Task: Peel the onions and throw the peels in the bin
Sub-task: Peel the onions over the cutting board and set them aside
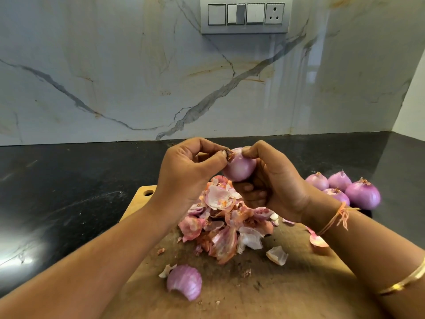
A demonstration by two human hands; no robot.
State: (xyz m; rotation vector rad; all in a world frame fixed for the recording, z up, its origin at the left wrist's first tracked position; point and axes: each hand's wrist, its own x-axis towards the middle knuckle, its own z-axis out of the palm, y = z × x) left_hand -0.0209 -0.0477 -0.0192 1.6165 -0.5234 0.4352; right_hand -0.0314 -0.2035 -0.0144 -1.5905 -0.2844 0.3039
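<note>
Lying nearest, at the lower middle of the frame, a curled purple peel [184, 282] rests on the worn wooden cutting board [299, 291]. Beyond it a heap of peels [226, 223] covers the board's middle. Above the heap the right hand [276, 183] cups an onion [240, 168], its fingers curled round it. The left hand [188, 173] pinches a dry scrap of skin [230, 155] at the onion's tip between thumb and forefinger. Further right, four more onions [363, 196] sit clustered on the black desk [69, 192]. A marble wall [138, 77] and a switch panel [246, 16] stand behind.
</note>
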